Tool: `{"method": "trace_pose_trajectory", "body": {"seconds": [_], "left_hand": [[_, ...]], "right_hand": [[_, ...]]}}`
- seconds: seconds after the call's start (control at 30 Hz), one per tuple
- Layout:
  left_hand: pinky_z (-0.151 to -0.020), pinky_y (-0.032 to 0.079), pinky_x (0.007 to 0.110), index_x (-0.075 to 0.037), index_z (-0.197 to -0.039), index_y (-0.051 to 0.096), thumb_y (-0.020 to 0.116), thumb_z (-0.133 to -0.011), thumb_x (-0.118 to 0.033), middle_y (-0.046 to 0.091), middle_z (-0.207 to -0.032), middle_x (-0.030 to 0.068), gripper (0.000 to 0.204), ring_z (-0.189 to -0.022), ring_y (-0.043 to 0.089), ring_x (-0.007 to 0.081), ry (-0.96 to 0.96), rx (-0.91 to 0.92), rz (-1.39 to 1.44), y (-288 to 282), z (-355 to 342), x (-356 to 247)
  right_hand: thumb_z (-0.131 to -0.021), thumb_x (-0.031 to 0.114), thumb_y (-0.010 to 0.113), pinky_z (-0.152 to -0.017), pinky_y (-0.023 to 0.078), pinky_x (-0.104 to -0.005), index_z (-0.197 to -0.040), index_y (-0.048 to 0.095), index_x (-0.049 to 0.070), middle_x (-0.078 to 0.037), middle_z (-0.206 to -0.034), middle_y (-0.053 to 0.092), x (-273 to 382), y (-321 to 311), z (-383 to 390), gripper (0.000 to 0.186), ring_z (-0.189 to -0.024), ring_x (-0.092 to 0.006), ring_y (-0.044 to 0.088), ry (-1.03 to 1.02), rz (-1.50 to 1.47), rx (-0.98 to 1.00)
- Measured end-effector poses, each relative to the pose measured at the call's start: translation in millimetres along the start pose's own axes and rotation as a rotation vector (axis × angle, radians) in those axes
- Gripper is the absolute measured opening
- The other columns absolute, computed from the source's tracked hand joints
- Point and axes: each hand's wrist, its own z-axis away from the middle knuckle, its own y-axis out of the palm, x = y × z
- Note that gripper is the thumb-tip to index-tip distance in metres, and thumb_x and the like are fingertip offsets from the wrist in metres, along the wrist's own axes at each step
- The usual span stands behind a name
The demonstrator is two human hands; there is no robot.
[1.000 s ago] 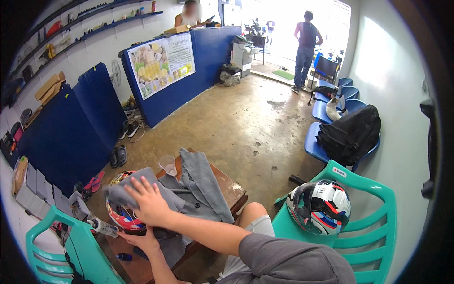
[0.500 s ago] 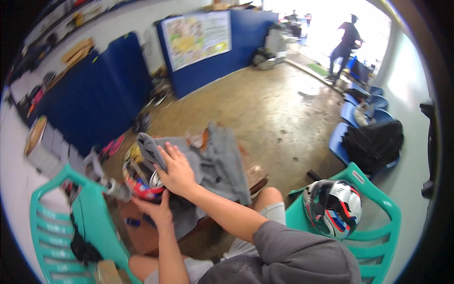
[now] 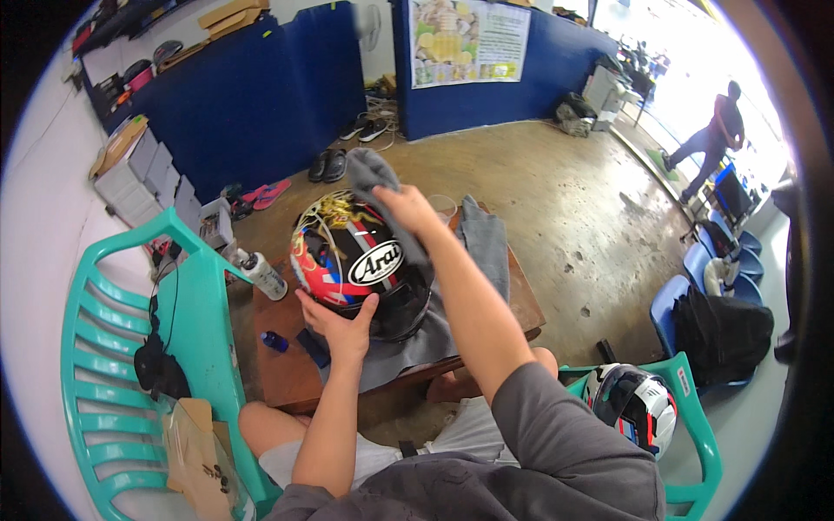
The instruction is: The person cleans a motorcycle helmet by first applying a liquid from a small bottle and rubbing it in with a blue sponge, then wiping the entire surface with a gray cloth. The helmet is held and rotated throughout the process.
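A glossy motorcycle helmet (image 3: 334, 247), black with red, white and gold graphics, stands on a low brown table (image 3: 276, 373). Against its lower near side rests my left hand (image 3: 343, 328), fingers spread, steadying the shell. My right hand (image 3: 407, 208) grips a grey cloth (image 3: 373, 172) at the helmet's far right, and part of the cloth hangs down along the shell. Under the helmet and to its right lies more grey fabric (image 3: 484, 247). A white spray bottle (image 3: 262, 276) and a small dark blue bottle (image 3: 274, 341) stand left of the helmet.
Green plastic chairs flank me, the left one (image 3: 195, 295) with a cardboard piece (image 3: 195, 451) on it, the right one (image 3: 695, 408) bearing a white helmet (image 3: 632, 404). A black backpack (image 3: 721, 334) sits on blue seats. Another person (image 3: 717, 135) is at the doorway.
My right hand has moved off the helmet's near side to its far right with the cloth, uncovering the shell. The head view has shifted left. The left hand still touches the helmet.
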Motion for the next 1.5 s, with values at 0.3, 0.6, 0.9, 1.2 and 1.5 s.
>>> {"method": "trace_pose_trajectory", "body": {"seconds": [0.3, 0.6, 0.9, 1.2, 1.5], "left_hand": [[-0.128, 0.018, 0.060, 0.001, -0.170, -0.003, 0.098, -0.070, -0.058, 0.012, -0.167, 0.0381, 0.154, -0.157, 0.017, 0.0530, 0.003, -0.014, 0.027, 3.5, 3.7, 3.2], [-0.126, 0.024, 0.059, -0.001, -0.171, 0.000, 0.099, -0.067, -0.055, 0.024, -0.164, 0.0363, 0.153, -0.152, 0.027, 0.0523, 0.053, -0.076, 0.003, 6.2, 5.2, 3.5], [-0.125, 0.022, 0.064, -0.002, -0.170, -0.008, 0.099, -0.069, -0.053, 0.014, -0.168, 0.0348, 0.156, -0.154, 0.022, 0.0519, -0.054, -0.006, 0.068, -0.7, 11.0, -12.7], [-0.127, 0.016, 0.064, 0.006, -0.167, -0.016, 0.097, -0.068, -0.063, 0.009, -0.170, 0.0374, 0.165, -0.157, 0.016, 0.0532, -0.052, -0.022, 0.162, 4.0, 14.3, -5.3], [-0.125, 0.020, 0.065, 0.014, -0.164, -0.009, 0.096, -0.065, -0.065, 0.005, -0.168, 0.0444, 0.165, -0.156, 0.017, 0.0578, -0.072, -0.140, 0.018, 26.6, 24.2, 7.5]], "right_hand": [[-0.086, 0.038, 0.080, -0.111, 0.049, -0.0459, -0.128, 0.079, 0.008, -0.016, -0.128, 0.077, 27.1, 22.5, 15.5, 0.051, -0.126, -0.0396, 0.068, -0.530, 0.312, 0.167], [-0.068, 0.014, 0.080, -0.131, 0.026, -0.0575, -0.140, 0.072, 0.016, -0.007, -0.163, 0.055, -3.7, -13.8, 121.1, 0.073, -0.160, -0.0335, 0.037, -1.017, 0.603, 0.425], [-0.098, 0.044, 0.072, -0.086, 0.057, -0.0384, -0.122, 0.077, -0.004, -0.014, -0.103, 0.080, 61.8, 4.6, -25.8, 0.054, -0.091, -0.0226, 0.075, -0.028, 0.405, 0.329], [-0.090, 0.048, 0.067, -0.111, 0.050, -0.0454, -0.126, 0.077, 0.001, -0.026, -0.137, 0.071, 105.6, 129.0, -26.1, 0.060, -0.125, -0.0384, 0.069, -0.735, 1.077, 0.734], [-0.086, 0.042, 0.072, -0.130, 0.028, -0.0540, -0.136, 0.074, 0.011, -0.007, -0.156, 0.060, 82.0, 131.4, 98.6, 0.059, -0.155, -0.0321, 0.042, -1.140, 1.563, 0.647]]}}
